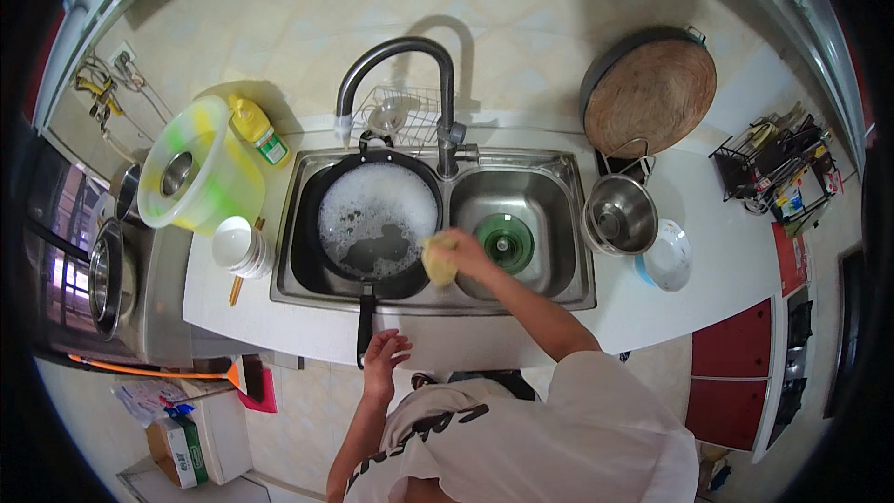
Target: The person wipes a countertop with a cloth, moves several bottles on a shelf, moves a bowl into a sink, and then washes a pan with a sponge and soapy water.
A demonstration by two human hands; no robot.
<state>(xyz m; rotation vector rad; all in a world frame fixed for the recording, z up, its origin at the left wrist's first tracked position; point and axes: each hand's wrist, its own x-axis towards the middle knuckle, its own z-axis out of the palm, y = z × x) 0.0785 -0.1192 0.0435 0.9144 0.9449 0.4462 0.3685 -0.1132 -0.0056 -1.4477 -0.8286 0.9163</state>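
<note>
My right hand (466, 251) grips a yellow sponge or cloth (437, 264) above the divider of the double steel sink (580, 302). A black frying pan (313, 251) rests over the left basin, holding water with white suds (374, 188). Its black handle (366, 325) points towards me across the counter's front edge. Just right of that handle, my left hand (385, 358) is held with fingers loosely apart and nothing in them. In the right basin sits a green glass dish or bowl (520, 251).
A dark faucet (398, 45) arches behind the pan. Left stand a plastic tub (237, 202), a yellow detergent bottle (255, 127), stacked white bowls (232, 243) and chopsticks (237, 288). Right are steel pots (620, 213), a white bowl (668, 255) and a round wooden cutting board (653, 94) against the wall.
</note>
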